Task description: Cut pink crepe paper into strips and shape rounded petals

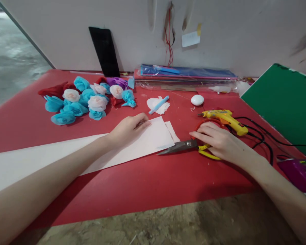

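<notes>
A long white strip of paper [158,132] stretches from the left edge to the middle of the red surface. My left hand [129,129] lies over it, fingers curled and closed at its far edge. A smaller pale piece [172,130] pokes out from under the strip's right end. My right hand [216,137] is closed around the handles of a pair of scissors [185,146], one handle red and one yellow. The blades point left, and their tip reaches the strip's near right corner. Whether the fingers pass through the handle loops is hidden.
Blue, pink and red paper flowers [75,109] cluster at back left, before a leaning black phone [104,51]. A blue stick [159,104] lies on paper scraps. Beyond my right hand are a yellow glue gun [225,119], its cable, and a white egg-shaped object [197,99].
</notes>
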Demonstrator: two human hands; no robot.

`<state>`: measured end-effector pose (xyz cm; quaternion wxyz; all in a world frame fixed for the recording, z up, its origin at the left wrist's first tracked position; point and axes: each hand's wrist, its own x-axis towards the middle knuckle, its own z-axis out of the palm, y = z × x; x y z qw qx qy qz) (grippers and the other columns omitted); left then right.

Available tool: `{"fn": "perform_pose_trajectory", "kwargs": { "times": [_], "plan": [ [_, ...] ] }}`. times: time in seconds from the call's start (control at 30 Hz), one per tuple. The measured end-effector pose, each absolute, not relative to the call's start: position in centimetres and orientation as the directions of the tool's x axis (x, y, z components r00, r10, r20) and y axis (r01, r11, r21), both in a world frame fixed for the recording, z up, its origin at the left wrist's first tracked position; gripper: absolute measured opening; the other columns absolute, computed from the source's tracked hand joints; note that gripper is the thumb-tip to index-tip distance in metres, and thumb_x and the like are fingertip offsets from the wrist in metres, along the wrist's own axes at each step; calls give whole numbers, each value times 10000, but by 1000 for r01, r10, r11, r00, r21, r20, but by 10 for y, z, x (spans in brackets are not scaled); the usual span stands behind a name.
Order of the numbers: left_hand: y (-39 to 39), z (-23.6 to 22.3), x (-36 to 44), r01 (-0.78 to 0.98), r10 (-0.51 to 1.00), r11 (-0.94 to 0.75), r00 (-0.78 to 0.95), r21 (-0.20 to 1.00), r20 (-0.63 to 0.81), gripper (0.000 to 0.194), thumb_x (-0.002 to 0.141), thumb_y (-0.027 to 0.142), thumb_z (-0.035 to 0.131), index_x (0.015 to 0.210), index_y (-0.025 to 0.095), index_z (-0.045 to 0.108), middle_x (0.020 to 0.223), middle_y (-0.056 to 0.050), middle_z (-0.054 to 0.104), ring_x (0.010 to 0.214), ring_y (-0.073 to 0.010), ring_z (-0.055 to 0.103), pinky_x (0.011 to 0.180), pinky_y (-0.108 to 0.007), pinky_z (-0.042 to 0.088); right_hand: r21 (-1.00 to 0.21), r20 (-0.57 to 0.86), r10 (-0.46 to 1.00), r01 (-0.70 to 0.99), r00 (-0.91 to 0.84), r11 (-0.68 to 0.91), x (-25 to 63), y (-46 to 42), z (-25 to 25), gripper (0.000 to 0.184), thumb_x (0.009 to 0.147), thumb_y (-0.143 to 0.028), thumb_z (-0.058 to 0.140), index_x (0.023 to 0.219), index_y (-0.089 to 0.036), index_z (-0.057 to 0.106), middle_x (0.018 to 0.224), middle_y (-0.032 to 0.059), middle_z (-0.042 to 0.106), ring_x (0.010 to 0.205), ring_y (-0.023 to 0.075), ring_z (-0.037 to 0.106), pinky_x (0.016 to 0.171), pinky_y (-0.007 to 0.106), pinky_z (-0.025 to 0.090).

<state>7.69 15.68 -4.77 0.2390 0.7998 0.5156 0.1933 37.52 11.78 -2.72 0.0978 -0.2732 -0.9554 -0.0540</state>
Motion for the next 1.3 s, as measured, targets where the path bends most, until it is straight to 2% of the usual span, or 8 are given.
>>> {"fn": "perform_pose_trajectory", "kwargs": {
  "times": [0.13,0.27,0.6,0.8,1.1,1.3],
  "plan": [
    [157,-48,77,732,915,-359,397,580,65,217,846,384,388,775,197,472,671,3,556,610,-154,515,543,-242,355,53,173,523,538,-835,841,369,114,-26,472,679,68,355,1100,-26,545,941,165,570,950,278,465,778,410,474],
    [157,-48,76,726,913,-362,403,584,65,205,846,369,385,768,199,468,648,12,538,596,-149,508,544,-240,355,47,177,517,532,-837,845,363,113,-26,473,672,74,353,1095,-13,546,918,165,581,931,270,466,770,406,487],
    [157,-47,77,716,910,-365,410,595,64,200,843,372,385,765,204,459,630,19,521,571,-147,501,535,-240,343,71,174,494,511,-852,857,352,118,-26,461,661,55,371,1069,-53,557,906,160,601,916,270,478,741,410,500],
    [156,-47,77,721,913,-362,402,591,69,202,840,373,388,763,202,466,620,19,518,558,-146,498,526,-242,338,82,233,465,494,-854,866,352,121,-28,466,651,71,345,1020,-89,579,872,135,611,873,252,492,716,385,502],
    [156,-48,76,726,914,-363,400,585,71,207,844,374,389,773,198,471,649,8,539,591,-151,510,529,-241,340,111,300,422,470,-856,876,357,121,-28,346,803,29,308,973,-75,592,806,127,622,788,229,507,648,342,489],
    [157,-49,75,725,915,-360,397,587,71,210,848,377,386,777,200,474,642,9,537,579,-152,509,520,-242,337,92,211,489,516,-846,852,366,118,-28,410,749,39,347,1064,-99,569,923,128,611,930,253,494,766,368,470]
  ]
}}
